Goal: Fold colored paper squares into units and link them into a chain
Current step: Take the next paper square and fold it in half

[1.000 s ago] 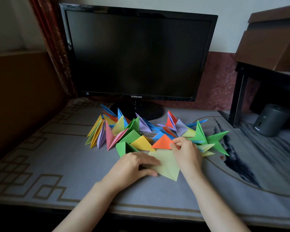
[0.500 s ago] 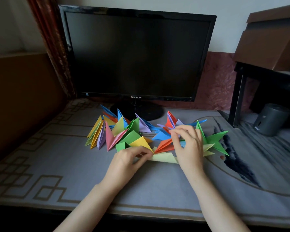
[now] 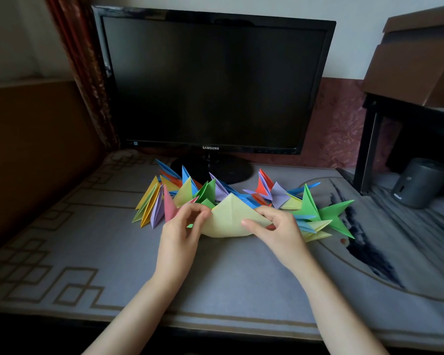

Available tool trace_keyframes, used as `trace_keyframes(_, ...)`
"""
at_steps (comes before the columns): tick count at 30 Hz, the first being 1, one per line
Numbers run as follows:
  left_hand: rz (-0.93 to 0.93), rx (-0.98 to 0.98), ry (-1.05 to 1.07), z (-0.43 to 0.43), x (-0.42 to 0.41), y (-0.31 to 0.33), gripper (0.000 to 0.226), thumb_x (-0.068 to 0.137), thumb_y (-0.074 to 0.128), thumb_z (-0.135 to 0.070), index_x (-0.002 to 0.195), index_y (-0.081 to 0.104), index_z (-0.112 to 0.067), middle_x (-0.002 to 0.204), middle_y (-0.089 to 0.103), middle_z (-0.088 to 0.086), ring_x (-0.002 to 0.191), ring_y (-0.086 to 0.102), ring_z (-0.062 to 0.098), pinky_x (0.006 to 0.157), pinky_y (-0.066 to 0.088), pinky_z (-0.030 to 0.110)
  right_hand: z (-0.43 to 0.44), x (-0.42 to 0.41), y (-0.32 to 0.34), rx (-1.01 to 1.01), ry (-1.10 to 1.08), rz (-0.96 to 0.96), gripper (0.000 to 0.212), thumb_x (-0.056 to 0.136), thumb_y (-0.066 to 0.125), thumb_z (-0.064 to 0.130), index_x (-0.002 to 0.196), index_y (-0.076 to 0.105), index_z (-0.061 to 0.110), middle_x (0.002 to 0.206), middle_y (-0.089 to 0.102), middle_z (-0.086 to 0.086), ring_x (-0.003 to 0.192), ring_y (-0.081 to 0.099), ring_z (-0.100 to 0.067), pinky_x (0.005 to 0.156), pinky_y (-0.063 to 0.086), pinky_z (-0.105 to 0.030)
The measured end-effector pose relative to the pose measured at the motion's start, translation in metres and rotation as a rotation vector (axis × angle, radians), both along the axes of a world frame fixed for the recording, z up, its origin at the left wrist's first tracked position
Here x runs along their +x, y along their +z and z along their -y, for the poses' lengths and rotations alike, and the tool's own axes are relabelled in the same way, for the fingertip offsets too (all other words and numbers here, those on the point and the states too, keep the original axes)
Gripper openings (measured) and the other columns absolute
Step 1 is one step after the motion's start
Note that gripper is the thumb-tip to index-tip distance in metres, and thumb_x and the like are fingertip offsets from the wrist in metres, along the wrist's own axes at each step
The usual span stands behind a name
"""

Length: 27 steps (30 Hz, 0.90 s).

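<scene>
Left hand (image 3: 180, 234) at the left edge of the pale yellow paper (image 3: 228, 216), with that edge pinched between thumb and curled fingertips. Right hand (image 3: 280, 231) at the opposite edge, with the thumb across the front face and the fingers tucked behind, gripping likewise. Held up between both hands just in front of the chain of folded units (image 3: 309, 206), peak upward, with one crease running down from the peak and the lower edge bowed low over the bench (image 3: 113, 252). Touching the surface or not: impossible to tell. A sliver of orange paper (image 3: 271, 227) just under the right fingers.

Behind the sheet, a spiky row of yellow, lilac, pink, blue, red and green points, curving from left of the left hand round to bright green tips right of the right hand. On a grey mat with an angular tan line border at left and a dark inky pattern at right.

Farther back, a black monitor (image 3: 210, 83) with a dark screen and "SAMSUNG" (image 3: 210, 148) in pale capitals on the lower bezel. At far right, a dark grey cylinder (image 3: 418, 183) with a small pale mark near its base, too blurred to read. Above it, a brown cardboard box (image 3: 420, 60) on a black frame. Reddish curtain (image 3: 80, 60) at upper left.
</scene>
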<state>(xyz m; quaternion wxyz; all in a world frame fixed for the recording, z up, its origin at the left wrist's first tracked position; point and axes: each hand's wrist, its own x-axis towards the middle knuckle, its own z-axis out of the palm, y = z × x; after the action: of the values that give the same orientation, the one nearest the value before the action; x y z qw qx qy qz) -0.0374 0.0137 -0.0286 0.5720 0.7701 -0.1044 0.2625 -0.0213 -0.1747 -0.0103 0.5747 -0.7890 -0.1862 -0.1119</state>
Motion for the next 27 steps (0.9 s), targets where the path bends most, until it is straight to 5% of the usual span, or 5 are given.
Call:
trace_keyframes(6,-0.061,-0.031,-0.103,0.001,-0.005,0.005,0.023,0.075,0.068,-0.038,0.095,0.062,-0.029,0.099,0.066,-0.006,0.083,0.063,0.009,0.067,0.052,0.029,-0.002,0.003,-0.002,0.153,-0.009,-0.074,0.011,0.083,0.070,0.011,0.073,0.065,0.008,0.062,0.055,0.005,0.062,0.046,-0.010,0.059,0.036,-0.028)
trace_keyframes(14,-0.154,-0.118,-0.105,0.000,-0.007,0.012,0.008,0.081,0.069,-0.024,0.087,0.069,-0.018,0.084,0.070,-0.007,0.068,0.066,0.016,0.064,0.053,0.035,-0.004,0.004,-0.002,0.204,0.050,-0.119,0.011,0.086,0.065,0.005,0.091,0.066,0.014,0.077,0.067,0.003,0.066,0.057,-0.011,0.053,0.045,-0.030)
trace_keyframes(18,-0.203,-0.183,-0.096,-0.002,-0.006,0.013,0.007,0.087,0.065,-0.020,0.092,0.070,-0.022,0.082,0.072,0.000,0.051,0.062,0.018,0.051,0.050,0.025,-0.001,0.004,-0.001,0.247,0.092,-0.030,0.035,0.089,0.059,0.013,0.123,0.058,0.023,0.119,0.063,-0.002,0.096,0.060,-0.013,0.077,0.049,-0.025)
trace_keyframes(23,-0.277,-0.344,-0.108,-0.005,-0.001,0.015,0.016,0.088,0.063,-0.009,0.103,0.068,-0.009,0.093,0.070,0.010,0.057,0.060,0.008,0.044,0.048,0.019,0.000,0.003,-0.002,-0.048,0.100,0.104,0.070,0.061,0.034,-0.015,0.101,0.070,0.029,0.145,0.038,0.012,0.134,0.035,-0.006,0.107,0.030,-0.020)
trace_keyframes(27,-0.285,-0.286,-0.124,-0.003,-0.005,0.016,0.011,0.088,0.064,-0.010,0.094,0.070,-0.017,0.089,0.071,0.007,0.060,0.061,0.011,0.044,0.048,0.020,-0.001,0.003,-0.005,-0.106,0.126,0.117,0.053,0.075,0.059,-0.017,0.099,0.072,0.029,0.143,0.039,0.011,0.130,0.040,-0.005,0.102,0.033,-0.015)
